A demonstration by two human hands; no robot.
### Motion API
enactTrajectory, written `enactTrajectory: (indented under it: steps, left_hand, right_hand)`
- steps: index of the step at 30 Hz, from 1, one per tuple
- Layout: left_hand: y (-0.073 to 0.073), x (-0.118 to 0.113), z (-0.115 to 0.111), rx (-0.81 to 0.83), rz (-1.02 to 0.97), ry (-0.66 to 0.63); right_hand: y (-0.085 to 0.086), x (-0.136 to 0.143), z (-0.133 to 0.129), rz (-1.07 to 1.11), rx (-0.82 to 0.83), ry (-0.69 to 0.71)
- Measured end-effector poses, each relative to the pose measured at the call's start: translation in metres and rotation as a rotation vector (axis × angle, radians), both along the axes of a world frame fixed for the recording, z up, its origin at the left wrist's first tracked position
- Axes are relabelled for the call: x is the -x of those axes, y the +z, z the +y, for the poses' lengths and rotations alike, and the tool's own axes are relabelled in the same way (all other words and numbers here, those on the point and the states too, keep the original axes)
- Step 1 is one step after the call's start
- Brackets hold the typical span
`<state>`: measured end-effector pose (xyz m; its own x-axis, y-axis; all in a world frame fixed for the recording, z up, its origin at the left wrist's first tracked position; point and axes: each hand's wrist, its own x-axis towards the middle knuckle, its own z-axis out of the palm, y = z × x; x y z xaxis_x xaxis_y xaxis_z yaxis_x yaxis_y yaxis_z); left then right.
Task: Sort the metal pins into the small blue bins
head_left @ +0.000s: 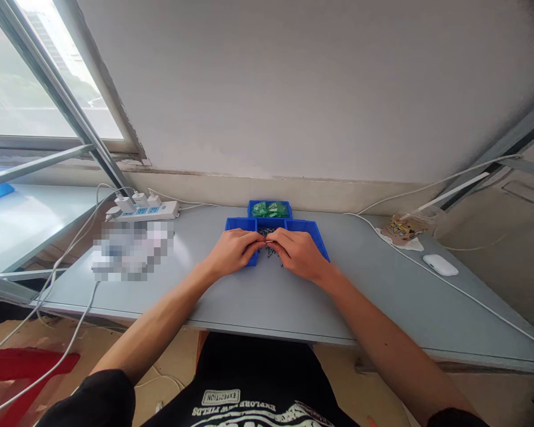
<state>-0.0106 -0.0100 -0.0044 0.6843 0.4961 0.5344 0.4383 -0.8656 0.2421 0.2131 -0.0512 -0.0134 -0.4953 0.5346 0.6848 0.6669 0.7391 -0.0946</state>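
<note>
My left hand [235, 249] and my right hand [299, 252] meet at the fingertips above a pile of dark metal screws [270, 251]. Between the pinched fingers of both hands is a thin, shiny screw [269, 241], partly covered by the fingertips. The left hand is over a blue bin [241, 223], the right over another blue bin [314, 230]; the hands hide most of what these bins hold. Behind them stands a blue bin [289, 204] with green plastic packets [269, 209] in it.
At the left of the grey table [267, 302] are a white power strip [160, 212] with plugs and a blurred-out object [131, 252]. On the right lie a white earbud case [440, 265], a cable [409, 257] and a clear cup [404, 228] on its side.
</note>
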Motion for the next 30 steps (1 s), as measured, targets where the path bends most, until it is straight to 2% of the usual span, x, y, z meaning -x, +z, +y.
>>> enactTrajectory:
  steps: [16, 30]
  left_hand:
    - [0.0007, -0.0003, -0.0011, 0.009, -0.009, -0.013]
    - [0.0037, -0.0010, -0.0028, 0.020, -0.004, -0.011]
  right_hand:
    - [0.0015, -0.0003, 0.0010, -0.002, -0.081, -0.057]
    - [0.0017, -0.0024, 0.0028, -0.013, -0.081, -0.107]
